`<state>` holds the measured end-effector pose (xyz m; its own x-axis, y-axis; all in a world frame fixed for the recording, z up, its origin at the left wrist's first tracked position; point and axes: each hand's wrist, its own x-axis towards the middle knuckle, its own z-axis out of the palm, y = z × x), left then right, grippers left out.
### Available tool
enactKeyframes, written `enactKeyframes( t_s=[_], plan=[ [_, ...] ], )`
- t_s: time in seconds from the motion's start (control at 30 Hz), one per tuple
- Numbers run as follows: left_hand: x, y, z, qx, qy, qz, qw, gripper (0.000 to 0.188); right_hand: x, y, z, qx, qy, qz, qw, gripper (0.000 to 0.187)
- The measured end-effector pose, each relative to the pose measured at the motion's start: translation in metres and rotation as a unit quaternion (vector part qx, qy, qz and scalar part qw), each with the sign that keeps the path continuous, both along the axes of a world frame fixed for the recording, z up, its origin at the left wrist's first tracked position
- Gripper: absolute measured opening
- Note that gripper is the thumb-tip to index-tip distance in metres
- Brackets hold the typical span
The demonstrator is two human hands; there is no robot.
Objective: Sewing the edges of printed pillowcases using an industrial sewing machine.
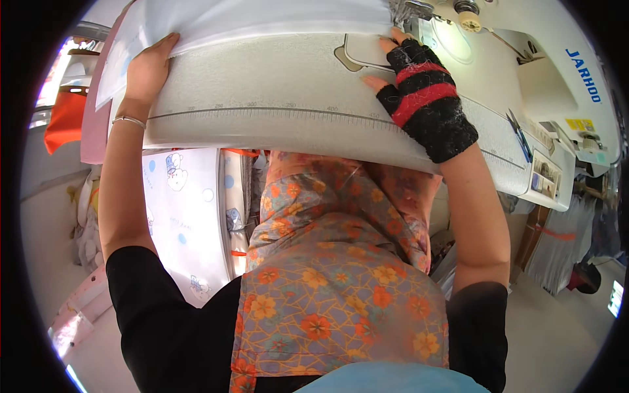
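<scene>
White fabric (pixel 262 18) stretches across the far side of the sewing machine's pale bed (pixel 262 75), up to the needle area. My bare left hand (pixel 151 65), a bangle at its wrist, lies on the fabric's left part with fingers stretched along its near edge. My right hand (pixel 422 98) wears a black and red fingerless glove. Its fingers are extended, their tips by the fabric's edge near the presser foot (pixel 419 10), and its thumb stands apart over the bed. Fabric and machine parts partly hide what lies under the fingertips.
A ruler scale (pixel 288 110) runs along the bed's near side. Blue-handled thread snips (pixel 519 134) lie right, below the machine arm (pixel 570 59). White printed cloth (pixel 187 216) hangs left below the bed. An orange cloth (pixel 65 118) is far left; bundled white sheets (pixel 557 245) stand right.
</scene>
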<state>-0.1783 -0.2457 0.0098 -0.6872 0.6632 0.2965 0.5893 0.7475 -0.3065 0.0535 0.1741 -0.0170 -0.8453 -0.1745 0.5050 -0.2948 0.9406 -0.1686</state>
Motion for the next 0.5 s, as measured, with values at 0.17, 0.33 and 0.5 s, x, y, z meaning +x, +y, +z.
enactKeyframes(
  t_s=[0.17, 0.33, 0.5],
  plan=[
    [0.043, -0.002, 0.003, -0.054, 0.002, 0.038, 0.998, 0.045, 0.004, 0.003, -0.003, -0.014, -0.004, -0.003, 1.000, 0.056],
    [0.112, -0.005, 0.009, -0.092, 0.010, 0.027, 0.995, 0.041, 0.036, -0.007, 0.005, -0.038, -0.006, 0.014, 0.999, 0.050],
    [0.210, 0.017, 0.037, -0.177, -0.059, 0.012, 0.982, 0.021, 0.102, -0.052, 0.004, -0.223, 0.014, 0.129, 0.966, 0.038]
  ],
)
